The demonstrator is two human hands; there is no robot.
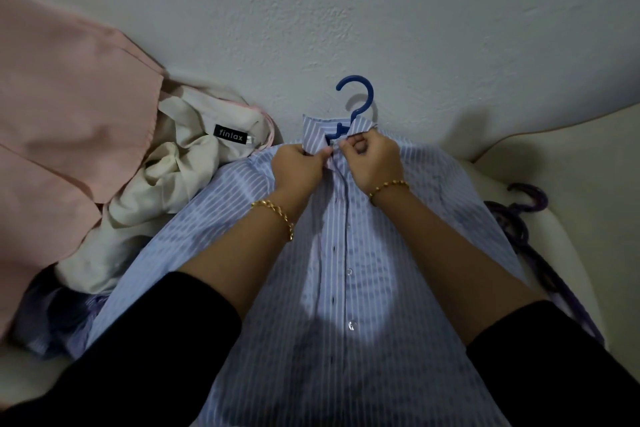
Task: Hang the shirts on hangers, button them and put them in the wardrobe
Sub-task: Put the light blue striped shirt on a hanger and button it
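Both your hands meet at the neck of the striped shirt (346, 288). Your left hand (299, 166) pinches the collar (313, 135) edge between thumb and curled fingers, knuckles up. Your right hand (372, 159) is curled tight against it from the other side, its fingertips gripping the opposite edge of the shirt's front right at the top, so the two hands touch. Whether a button sits between your fingers I cannot tell. Your forearms run up from the bottom of the view in a narrow V, with black sleeves (554, 357) pushed back and a gold bracelet on each wrist, left (277, 215) and right (388, 186).

The shirt lies front up, spread flat under your arms, already on a blue hanger (358, 97). The hanger's hook sticks out past the collar and points at the wall (311, 10). Lower down the front, two pale buttons (349, 271) show along the placket.

Everything rests on a pale cushioned surface (554, 166) set against a rough grey-white wall. To your left a crumpled cream shirt (166, 191) with a black "fintax" label (231, 138) touches the striped one. A large pink garment (69, 114) lies beyond it, and some darker bluish cloth (45, 315) sits near the lower left edge. To your right, purple hangers (519, 218) lie beside the striped shirt, partly under it.
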